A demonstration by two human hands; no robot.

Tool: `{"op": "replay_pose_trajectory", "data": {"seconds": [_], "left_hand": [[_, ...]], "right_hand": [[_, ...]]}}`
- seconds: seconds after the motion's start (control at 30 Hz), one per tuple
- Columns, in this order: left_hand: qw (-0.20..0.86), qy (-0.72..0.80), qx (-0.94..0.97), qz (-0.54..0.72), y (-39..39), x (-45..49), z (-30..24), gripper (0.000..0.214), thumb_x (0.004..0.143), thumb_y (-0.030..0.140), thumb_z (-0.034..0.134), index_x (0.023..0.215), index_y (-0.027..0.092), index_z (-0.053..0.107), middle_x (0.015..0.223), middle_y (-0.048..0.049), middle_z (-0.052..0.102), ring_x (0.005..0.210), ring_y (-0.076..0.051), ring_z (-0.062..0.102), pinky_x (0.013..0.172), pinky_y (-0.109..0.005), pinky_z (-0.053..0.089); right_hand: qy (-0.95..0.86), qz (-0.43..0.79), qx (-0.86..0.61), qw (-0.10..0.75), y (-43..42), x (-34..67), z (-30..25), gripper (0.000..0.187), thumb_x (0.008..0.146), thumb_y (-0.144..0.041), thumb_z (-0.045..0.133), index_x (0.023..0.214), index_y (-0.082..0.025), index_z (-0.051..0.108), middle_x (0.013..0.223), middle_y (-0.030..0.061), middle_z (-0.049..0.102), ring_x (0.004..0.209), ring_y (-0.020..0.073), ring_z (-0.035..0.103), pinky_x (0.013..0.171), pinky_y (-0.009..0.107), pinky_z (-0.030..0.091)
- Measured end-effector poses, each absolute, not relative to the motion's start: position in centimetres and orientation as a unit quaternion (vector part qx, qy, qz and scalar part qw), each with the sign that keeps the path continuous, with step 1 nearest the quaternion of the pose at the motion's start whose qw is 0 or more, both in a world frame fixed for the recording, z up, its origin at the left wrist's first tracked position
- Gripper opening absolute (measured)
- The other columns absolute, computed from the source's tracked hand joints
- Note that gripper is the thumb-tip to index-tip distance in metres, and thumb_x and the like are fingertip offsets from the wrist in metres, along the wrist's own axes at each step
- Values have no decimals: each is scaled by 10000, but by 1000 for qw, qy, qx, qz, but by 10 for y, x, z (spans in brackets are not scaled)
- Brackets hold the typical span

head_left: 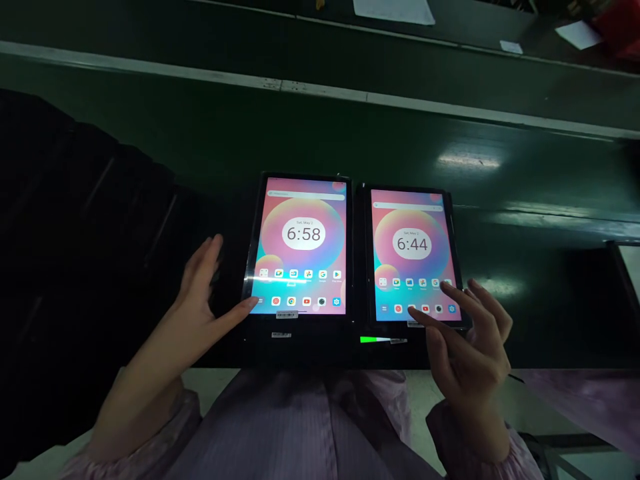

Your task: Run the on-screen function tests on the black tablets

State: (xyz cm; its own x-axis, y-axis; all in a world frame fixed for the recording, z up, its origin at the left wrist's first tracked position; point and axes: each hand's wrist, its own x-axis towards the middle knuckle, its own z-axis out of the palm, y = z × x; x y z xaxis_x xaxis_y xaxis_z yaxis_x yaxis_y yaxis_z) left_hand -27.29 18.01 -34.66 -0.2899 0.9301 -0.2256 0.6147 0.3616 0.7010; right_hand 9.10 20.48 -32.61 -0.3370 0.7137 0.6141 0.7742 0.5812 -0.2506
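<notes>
Glossy dark green bench (500,180) before me; long pale strip (325,91) along far edge. Dark shelf (470,27) beyond: I note a flat white sheet (395,10), small white slip (511,47) at near edge, then, rightward, second white sheet (579,35) beside a red object (624,30). Bench's left side: bulky black ridged mass (60,233), shadowed.

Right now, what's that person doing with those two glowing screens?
The person's left hand has its thumb at the lower left of a black-framed rectangular tablet showing 6:58. The right hand reaches over the bottom of a second black-framed tablet showing 6:44; I can't tell whether it's touching. Both are lit pink and blue, side by side near the edge of a dark green table.
</notes>
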Motion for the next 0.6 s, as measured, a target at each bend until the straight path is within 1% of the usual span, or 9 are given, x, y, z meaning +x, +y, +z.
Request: {"op": "replay_pose_trajectory", "data": {"seconds": [0.13,0.23,0.33,0.4,0.47,0.6], "left_hand": [[302,764,512,252,180,-275,-349,1054,844,783,671,1714,437,187,1822,-96,187,1596,-446,375,1214,-749,378],[319,765,503,244,181,-277,-351,1090,799,788,716,1703,465,199,1824,-80,179,1603,-437,368,1215,-736,384],[334,775,481,238,183,-277,-350,1155,756,779,760,1708,440,201,1832,-99,135,1621,-456,325,1214,-729,387],[326,779,480,237,184,-277,-351,1155,765,773,752,1714,420,198,1831,-115,134,1627,-474,304,1204,-738,392],[313,780,487,236,185,-281,-355,1157,758,781,750,1715,417,211,1827,-119,152,1621,-492,307,1192,-747,400],[314,779,494,227,187,-300,-369,1259,674,761,837,1717,440,209,1835,-98,127,1601,-519,337,1186,-732,421]], "right_hand": [[-817,-40,-453,355,207,89,-328,239,1016,-128,614,1062,-251,814,1342,72,709,1394,327,601,1041,462,558],[-815,-35,-459,352,207,88,-328,251,1004,-119,621,1065,-261,818,1332,69,718,1374,334,619,1031,480,574],[-816,-32,-459,349,207,88,-327,237,985,-111,639,1052,-244,823,1339,78,720,1370,336,623,1041,482,586],[-814,-35,-463,349,207,88,-326,232,980,-112,642,1041,-245,823,1334,80,722,1363,338,632,1043,493,597],[-812,-41,-468,346,208,90,-325,239,978,-118,639,1036,-257,825,1326,77,725,1353,341,644,1034,506,610],[-813,-45,-470,341,208,92,-326,240,963,-132,645,1020,-260,840,1326,80,732,1333,344,659,1020,516,625]]}}
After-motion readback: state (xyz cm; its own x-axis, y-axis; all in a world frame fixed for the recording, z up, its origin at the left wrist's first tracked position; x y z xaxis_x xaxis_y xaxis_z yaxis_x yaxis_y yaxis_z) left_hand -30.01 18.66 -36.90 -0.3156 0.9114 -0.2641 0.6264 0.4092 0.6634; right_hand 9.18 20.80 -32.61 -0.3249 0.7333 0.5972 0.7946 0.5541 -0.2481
